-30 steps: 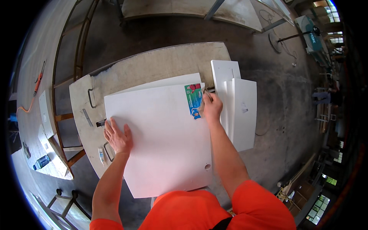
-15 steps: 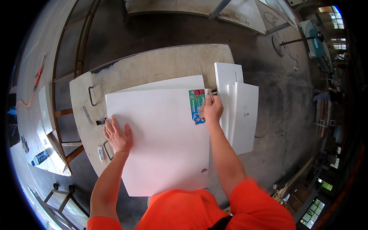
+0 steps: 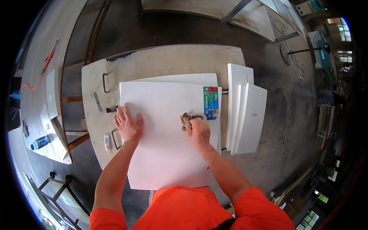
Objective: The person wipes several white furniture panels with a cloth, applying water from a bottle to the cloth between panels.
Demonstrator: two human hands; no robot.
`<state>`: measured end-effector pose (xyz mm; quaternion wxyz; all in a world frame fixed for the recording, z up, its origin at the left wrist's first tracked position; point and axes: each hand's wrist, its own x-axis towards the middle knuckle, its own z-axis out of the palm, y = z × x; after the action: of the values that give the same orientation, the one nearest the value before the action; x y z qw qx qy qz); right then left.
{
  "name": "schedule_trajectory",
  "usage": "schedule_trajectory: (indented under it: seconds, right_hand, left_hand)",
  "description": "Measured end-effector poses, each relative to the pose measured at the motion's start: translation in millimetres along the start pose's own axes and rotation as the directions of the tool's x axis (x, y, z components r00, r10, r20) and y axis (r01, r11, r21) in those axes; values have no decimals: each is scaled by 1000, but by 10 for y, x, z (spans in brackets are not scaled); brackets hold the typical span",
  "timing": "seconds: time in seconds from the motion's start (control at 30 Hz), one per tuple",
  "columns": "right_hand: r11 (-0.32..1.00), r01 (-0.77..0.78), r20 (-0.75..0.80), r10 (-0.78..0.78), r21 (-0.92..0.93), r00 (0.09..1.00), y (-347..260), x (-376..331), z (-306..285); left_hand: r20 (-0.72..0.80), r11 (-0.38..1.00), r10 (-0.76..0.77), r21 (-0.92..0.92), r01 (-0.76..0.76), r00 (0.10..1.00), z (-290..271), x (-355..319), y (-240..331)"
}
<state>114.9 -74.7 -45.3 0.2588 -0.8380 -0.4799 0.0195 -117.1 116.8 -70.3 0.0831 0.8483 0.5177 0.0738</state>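
Left hand (image 3: pixel 128 124): flat, fingers spread, at left edge of white panel (image 3: pixel 165 134).
Right hand (image 3: pixel 199 132): closed on cloth (image 3: pixel 188 119), mid-panel.
Room: panel overhangs workbench's (image 3: pixel 153 63) near edge.
Change: right hand came from sticker (image 3: pixel 211 102) corner.

smooth matt white panel (image 3: pixel 165 134), perhaps cloth rag (image 3: pixel 187 119)

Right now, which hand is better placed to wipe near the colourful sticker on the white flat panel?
Right hand: it grips the crumpled brown rag beside the colourful sticker. Left hand lies flat at the white flat panel's left edge.
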Motion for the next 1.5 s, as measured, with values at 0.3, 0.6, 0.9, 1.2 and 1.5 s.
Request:
schedule_trajectory:
  seconds: [0.3, 0.6, 0.9, 1.2, 1.5]
  right_hand:
    - [986, 47, 93, -33, -158, 995, -25, 480, 184]
    - [981, 91, 3, -92, -171, 996, 118, 910, 243]
    - [972, 117, -56, -131, -204, 990, 212, 1186, 251]
    - [956, 94, -64, -116, -278, 991, 209, 1037, 221]
    - [974, 71, 3, -72, -216, 997, 161, 291, 17]
  left_hand:
    - [-26, 999, 18, -44, -19, 999, 7, 4, 51]
    - [-41, 995, 44, -89, -47, 998, -12, 42, 131]
    - [-45, 991, 45, -125, -50, 998, -40, 68, 159]
    - [-42, 992, 50, -115, -55, 998, -48, 51, 120]
    - [-34, 995, 6, -100, -9, 999, -43, 24, 40]
